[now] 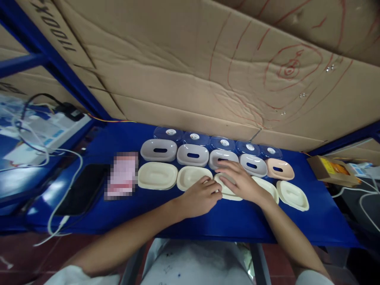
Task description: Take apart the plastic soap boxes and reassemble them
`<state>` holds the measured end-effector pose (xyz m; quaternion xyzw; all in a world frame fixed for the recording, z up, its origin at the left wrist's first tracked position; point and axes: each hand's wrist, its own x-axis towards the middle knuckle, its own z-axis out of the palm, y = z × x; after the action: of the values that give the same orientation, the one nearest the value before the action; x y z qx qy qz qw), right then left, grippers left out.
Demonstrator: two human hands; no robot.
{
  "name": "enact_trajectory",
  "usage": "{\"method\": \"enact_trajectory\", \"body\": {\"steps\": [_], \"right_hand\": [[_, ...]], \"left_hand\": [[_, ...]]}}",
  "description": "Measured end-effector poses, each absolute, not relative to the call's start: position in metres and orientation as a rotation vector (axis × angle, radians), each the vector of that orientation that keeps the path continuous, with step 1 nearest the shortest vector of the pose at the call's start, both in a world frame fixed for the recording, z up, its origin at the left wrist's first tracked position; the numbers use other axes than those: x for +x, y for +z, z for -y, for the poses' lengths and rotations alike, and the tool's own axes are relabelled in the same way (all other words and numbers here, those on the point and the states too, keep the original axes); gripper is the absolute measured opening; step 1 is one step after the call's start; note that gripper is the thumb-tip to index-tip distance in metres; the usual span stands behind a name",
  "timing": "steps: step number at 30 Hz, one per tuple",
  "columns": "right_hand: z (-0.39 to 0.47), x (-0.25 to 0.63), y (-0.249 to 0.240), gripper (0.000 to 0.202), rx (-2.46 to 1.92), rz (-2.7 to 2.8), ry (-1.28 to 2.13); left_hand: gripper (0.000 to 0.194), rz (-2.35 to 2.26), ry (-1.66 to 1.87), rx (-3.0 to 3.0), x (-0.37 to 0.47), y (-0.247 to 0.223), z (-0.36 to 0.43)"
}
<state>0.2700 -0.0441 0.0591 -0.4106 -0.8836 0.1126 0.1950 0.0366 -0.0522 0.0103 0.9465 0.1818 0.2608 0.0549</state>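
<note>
My left hand (203, 196) has its fingers curled, with the fingertips at the left front edge of the middle cream oval tray (230, 194). What lies under those fingertips is hidden. Above the same tray, my right hand (240, 182) has its fingers spread and reaching left, near a grey slotted soap dish (230, 154). Other cream trays (157, 176) lie in the front row on both sides. Behind them runs a row of slotted soap dishes, several grey (192, 162) and a peach one (286, 172) at the right end.
Clear lids with round white labels (194, 137) line the back against a cardboard wall (166, 71). On the left of the blue table (237, 225) are a blurred pink item (122, 174), a dark phone-like slab (86, 190), cables and a power strip (50, 136). A cardboard box (332, 174) stands right.
</note>
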Motion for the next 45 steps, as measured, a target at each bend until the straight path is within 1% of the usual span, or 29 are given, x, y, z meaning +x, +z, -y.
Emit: {"method": "enact_trajectory", "body": {"steps": [4,6,7,9,11,12,14,21,27,33,35,41,45], "right_hand": [[0.059,0.276,0.044,0.029,-1.032,2.562,0.247],[0.068,0.279,0.040,0.030,-0.943,2.585,0.234],[0.071,0.281,0.038,0.030,-0.917,2.576,0.226],[0.077,0.286,0.035,0.030,-0.918,2.540,0.194],[0.078,0.292,0.034,0.030,-0.957,2.507,0.152],[0.078,0.295,0.033,0.030,-0.978,2.497,0.133],[0.075,0.300,0.031,0.028,-1.002,2.480,0.102],[0.070,0.298,0.022,0.025,-0.981,2.516,0.098],[0.067,0.297,0.013,0.024,-1.018,2.554,0.162],[0.064,0.302,0.006,0.026,-1.061,2.555,0.191],[0.064,0.302,0.005,0.026,-1.065,2.557,0.186],[0.066,0.300,0.006,0.026,-1.046,2.552,0.176],[0.067,0.300,0.007,0.026,-1.051,2.542,0.183]], "left_hand": [[0.021,-0.748,0.778,2.913,0.012,0.036,0.028],[0.026,-1.045,0.724,2.855,-0.005,0.044,0.013],[0.031,-1.243,0.642,2.799,-0.014,0.045,0.005],[0.053,-1.594,0.412,2.639,-0.030,0.046,-0.007],[0.074,-1.805,0.191,2.440,-0.044,0.044,-0.016],[0.080,-1.847,0.116,2.362,-0.049,0.043,-0.019],[0.084,-1.876,0.053,2.274,-0.057,0.041,-0.025],[0.092,-2.032,0.030,2.069,-0.067,0.039,-0.041],[0.083,-2.059,0.171,2.001,-0.069,0.034,-0.047],[0.087,-2.139,0.280,1.930,-0.064,0.032,-0.048],[0.084,-2.165,0.301,1.926,-0.063,0.032,-0.048],[0.073,-2.228,0.291,1.913,-0.059,0.031,-0.049],[0.077,-2.181,0.202,1.921,-0.059,0.030,-0.048]]}}
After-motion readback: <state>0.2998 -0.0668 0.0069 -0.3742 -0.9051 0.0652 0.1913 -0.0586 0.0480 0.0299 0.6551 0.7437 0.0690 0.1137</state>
